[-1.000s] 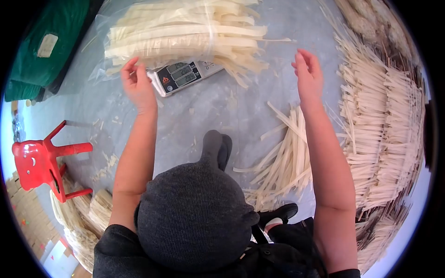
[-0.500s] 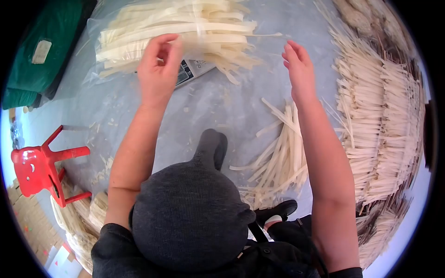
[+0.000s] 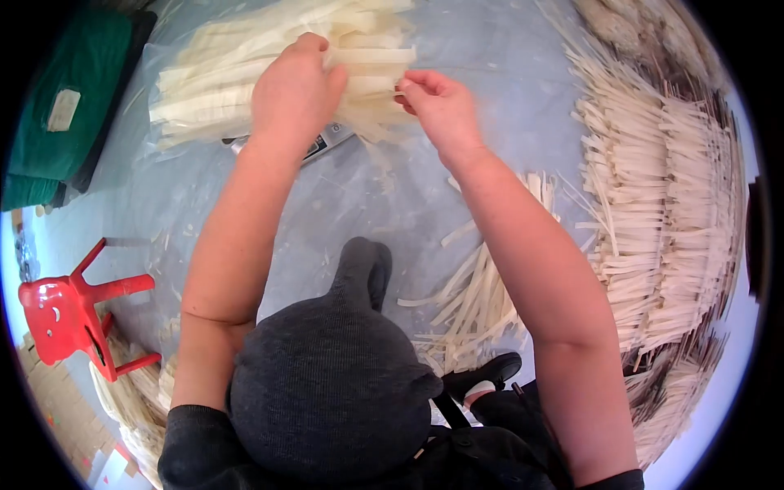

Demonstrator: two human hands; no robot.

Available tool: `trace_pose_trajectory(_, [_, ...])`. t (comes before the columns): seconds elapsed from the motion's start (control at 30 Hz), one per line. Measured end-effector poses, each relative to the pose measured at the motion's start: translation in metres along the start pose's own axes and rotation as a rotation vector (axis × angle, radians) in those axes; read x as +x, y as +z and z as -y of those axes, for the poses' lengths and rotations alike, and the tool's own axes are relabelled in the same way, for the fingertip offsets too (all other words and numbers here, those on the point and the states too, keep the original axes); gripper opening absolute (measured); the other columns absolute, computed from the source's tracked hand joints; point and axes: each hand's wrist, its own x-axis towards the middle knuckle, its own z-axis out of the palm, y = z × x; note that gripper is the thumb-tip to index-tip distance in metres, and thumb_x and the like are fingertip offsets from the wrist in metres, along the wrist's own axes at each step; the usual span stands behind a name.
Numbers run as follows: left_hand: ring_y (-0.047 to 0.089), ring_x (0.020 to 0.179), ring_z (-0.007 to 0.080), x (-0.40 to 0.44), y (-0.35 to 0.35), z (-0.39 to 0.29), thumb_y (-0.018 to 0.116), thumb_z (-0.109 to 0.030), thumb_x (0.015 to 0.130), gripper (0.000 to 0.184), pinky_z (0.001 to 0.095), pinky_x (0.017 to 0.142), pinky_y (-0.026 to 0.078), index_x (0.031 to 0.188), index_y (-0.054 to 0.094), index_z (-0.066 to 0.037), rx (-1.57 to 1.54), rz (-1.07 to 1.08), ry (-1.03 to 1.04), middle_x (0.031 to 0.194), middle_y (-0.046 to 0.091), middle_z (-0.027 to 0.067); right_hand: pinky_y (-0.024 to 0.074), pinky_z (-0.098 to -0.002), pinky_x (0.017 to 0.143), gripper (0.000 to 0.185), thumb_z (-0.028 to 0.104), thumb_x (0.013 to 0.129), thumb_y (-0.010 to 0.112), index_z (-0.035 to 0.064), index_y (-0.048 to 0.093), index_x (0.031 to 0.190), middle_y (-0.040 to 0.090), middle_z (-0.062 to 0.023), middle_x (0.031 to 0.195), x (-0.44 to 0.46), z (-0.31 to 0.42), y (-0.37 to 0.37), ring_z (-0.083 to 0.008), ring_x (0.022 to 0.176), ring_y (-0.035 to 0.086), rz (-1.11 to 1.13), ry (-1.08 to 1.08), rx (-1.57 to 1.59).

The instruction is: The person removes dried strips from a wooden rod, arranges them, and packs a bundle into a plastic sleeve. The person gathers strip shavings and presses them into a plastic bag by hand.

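Note:
A bundle of pale flat strips (image 3: 212, 98) in clear plastic lies on a digital scale (image 3: 331, 140), whose display is mostly covered by my left arm. My left hand (image 3: 296, 88) rests over the bundle's near side, fingers curved and apart, with nothing visibly gripped. At the bundle's right end, my right hand (image 3: 441, 106) has thumb and forefinger pinched together on the end of a pale strip.
Loose strips (image 3: 482, 294) lie on the grey floor (image 3: 327, 204) right of centre. Long stacked rows of strips (image 3: 661, 212) line the right side. A red stool (image 3: 69, 314) stands at the left, below a green sack (image 3: 73, 98).
My left hand has moved right and up onto the bundle. My right hand has come left to the bundle's end and closed on a strip. The view has shifted slightly.

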Motion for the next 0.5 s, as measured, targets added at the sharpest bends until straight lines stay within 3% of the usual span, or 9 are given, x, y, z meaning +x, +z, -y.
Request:
trace_pose_trajectory(0.13, [0.057, 0.07, 0.0136, 0.008, -0.009, 0.015, 0.069, -0.023, 0.081, 0.048, 0.029, 0.06, 0.046, 0.126, 0.059, -0.007, -0.351, 0.117, -0.177, 0.083, 0.064, 0.0025, 0.0499, -0.0277, 0.09, 0.03, 0.015, 0.095, 0.058, -0.0025, 0.061, 0.12, 0.069, -0.0093, 0.108, -0.007, -0.001, -0.007, -0.015, 0.102, 0.065, 0.11, -0.018, 0.0])
trace_pose_trajectory(0.2, [0.057, 0.069, 0.012, 0.013, -0.014, 0.017, 0.067, -0.019, 0.079, 0.047, 0.0265, 0.061, 0.046, 0.123, 0.06, -0.003, -0.711, 0.242, -0.402, 0.083, 0.065, 0.0023, 0.0497, -0.0276, 0.091, 0.032, 0.016, 0.096, 0.058, -0.0019, 0.059, 0.123, 0.069, -0.0096, 0.11, -0.014, -0.002, -0.014, -0.015, 0.103, 0.064, 0.15, -0.034, -0.04])
trace_pose_trajectory(0.23, [0.046, 0.062, 0.004, 0.021, -0.026, 0.011, 0.069, -0.017, 0.081, 0.039, 0.0193, 0.051, 0.034, 0.116, 0.064, -0.003, -0.785, 0.255, -0.511, 0.076, 0.058, -0.004, 0.0492, -0.0276, 0.092, 0.034, 0.015, 0.097, 0.057, -0.0005, 0.056, 0.127, 0.068, -0.01, 0.112, -0.024, 0.003, -0.015, -0.015, 0.104, 0.064, 0.125, -0.121, -0.059])
trace_pose_trajectory(0.3, [0.042, 0.06, 0.0028, 0.045, -0.044, 0.023, 0.068, -0.017, 0.082, 0.035, 0.0189, 0.048, 0.029, 0.114, 0.066, -0.003, -0.908, 0.33, -0.535, 0.073, 0.054, -0.0053, 0.0487, -0.0277, 0.093, 0.036, 0.015, 0.098, 0.056, 0.0008, 0.054, 0.13, 0.068, -0.0105, 0.113, -0.046, 0.02, -0.026, -0.015, 0.105, 0.063, 0.085, -0.215, -0.079])
trace_pose_trajectory(0.37, [0.03, 0.053, -0.0003, 0.064, -0.068, 0.005, 0.066, -0.015, 0.087, 0.029, 0.0187, 0.043, 0.019, 0.111, 0.068, 0.0, -1.031, 0.341, -0.562, 0.066, 0.044, -0.0083, 0.0502, -0.0288, 0.087, 0.032, 0.016, 0.095, 0.058, 0.0001, 0.058, 0.123, 0.066, -0.0124, 0.117, -0.07, 0.045, -0.059, -0.0139, 0.096, 0.063, -0.166, -0.394, -0.198])
trace_pose_trajectory(0.43, [0.029, 0.052, -0.0007, 0.07, -0.106, -0.027, 0.065, -0.013, 0.087, 0.029, 0.0184, 0.043, 0.018, 0.112, 0.068, 0.001, -1.096, 0.362, -0.46, 0.065, 0.042, -0.0089, 0.051, -0.0287, 0.086, 0.03, 0.013, 0.097, 0.054, 0.0026, 0.055, 0.126, 0.067, -0.0116, 0.112, -0.103, 0.057, -0.099, -0.0151, 0.096, 0.063, -0.344, -0.518, 0.028])
trace_pose_trajectory(0.5, [0.026, 0.051, -0.002, 0.068, -0.135, -0.05, 0.062, -0.005, 0.086, 0.032, 0.0172, 0.042, 0.017, 0.117, 0.065, 0.001, -1.251, 0.438, -0.351, 0.064, 0.04, -0.0101, 0.052, -0.0296, 0.084, 0.028, 0.009, 0.098, 0.051, 0.0042, 0.056, 0.125, 0.067, -0.0104, 0.105, -0.144, 0.048, -0.148, -0.016, 0.094, 0.064, -0.509, -0.479, 0.1])
